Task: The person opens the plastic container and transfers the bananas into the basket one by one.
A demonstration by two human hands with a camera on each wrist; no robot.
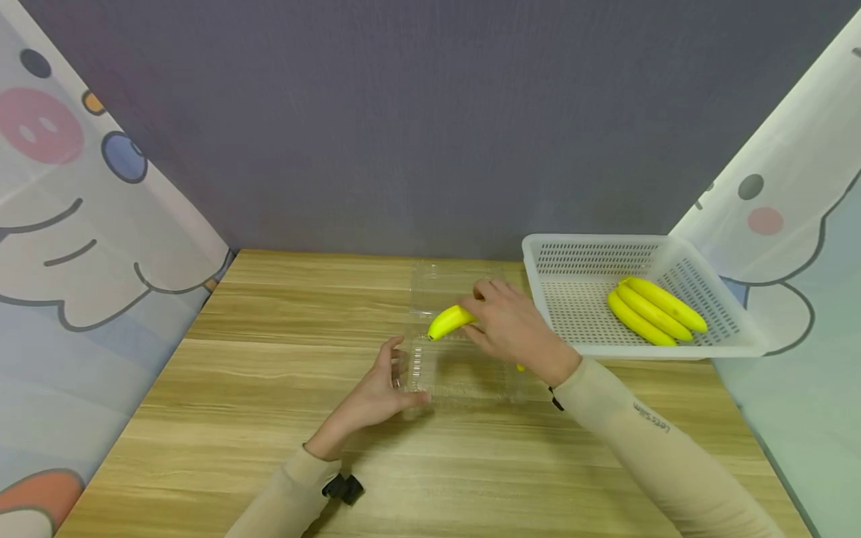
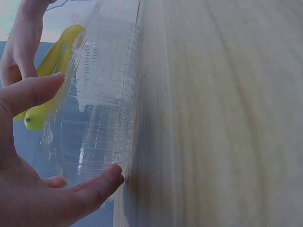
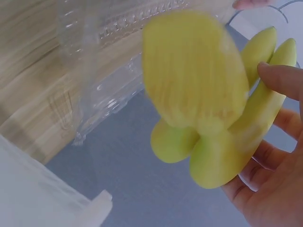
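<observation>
A clear plastic clamshell box [image 1: 471,381] lies on the wooden table with its lid [image 1: 440,288] folded back toward the wall. At the box's left side is my left hand [image 1: 377,392], its thumb and fingers spread around the near corner and holding it. My right hand [image 1: 507,325] grips a small bunch of yellow bananas [image 1: 449,322] above the box. In the right wrist view, thumb and fingers lie on either side of the bananas [image 3: 194,71], whose blunt joined end faces the camera. Part of the bunch is hidden by the right hand in the head view.
To the right stands a white perforated plastic basket [image 1: 548,295], holding another bunch of bananas [image 1: 652,310]. A dark grey wall [image 1: 377,134] closes off the back of the table [image 1: 222,418]. Cartoon-printed sheets [image 1: 87,224] flank both sides.
</observation>
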